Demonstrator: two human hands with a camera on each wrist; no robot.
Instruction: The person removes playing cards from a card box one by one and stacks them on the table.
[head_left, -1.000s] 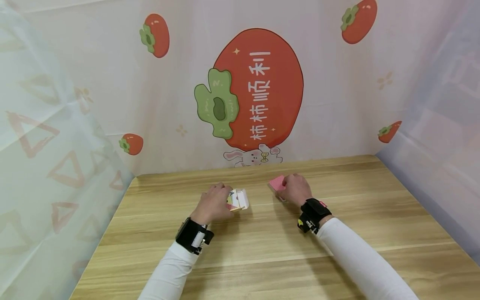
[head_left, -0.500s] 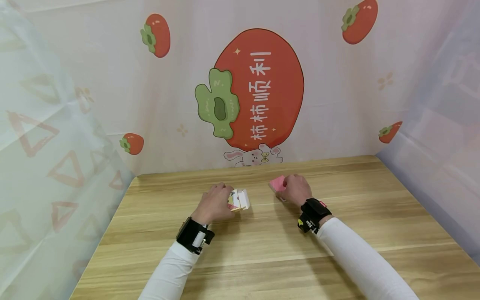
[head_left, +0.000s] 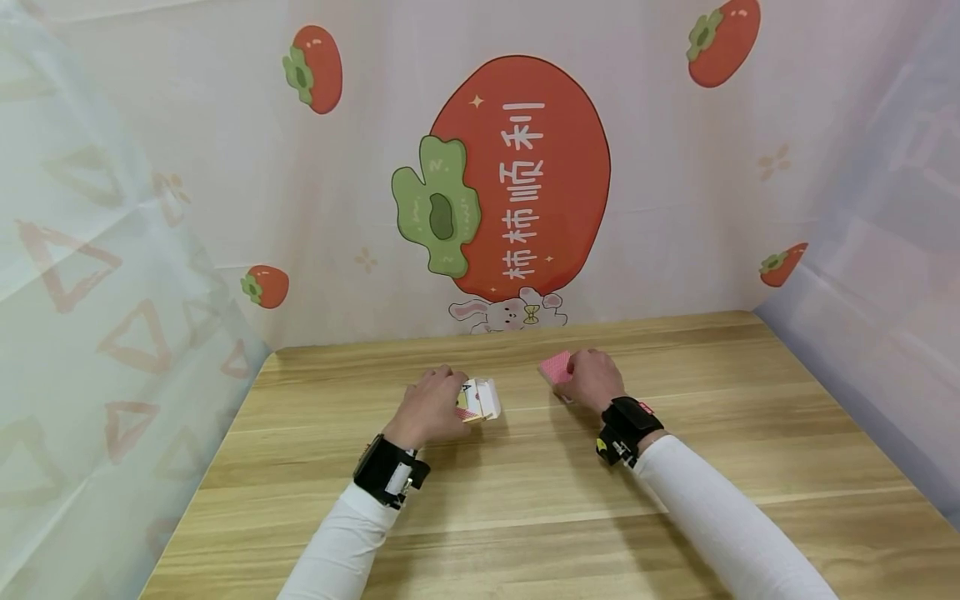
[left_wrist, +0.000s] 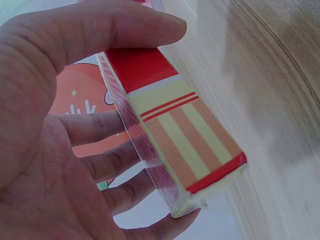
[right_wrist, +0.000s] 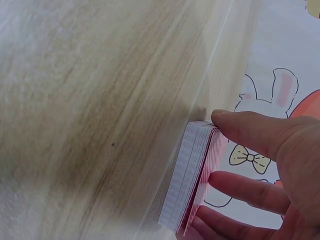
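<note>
My left hand [head_left: 427,408] grips a playing card box [head_left: 480,400] whose white flap end points right. In the left wrist view the striped red and cream side of the box [left_wrist: 187,135] shows, with the thumb on one end and the fingers along the far face. To the right, my right hand [head_left: 594,380] holds a deck of playing cards [head_left: 555,367] with red patterned backs. The right wrist view shows the deck's white card edges [right_wrist: 187,172] close over the wood, the thumb at one corner and fingertips against the patterned back.
Both hands are over a wooden table [head_left: 525,517]. A white curtain [head_left: 360,167] printed with persimmons and a rabbit hangs along its back edge, and pale sheets [head_left: 97,300] stand at the left and right sides.
</note>
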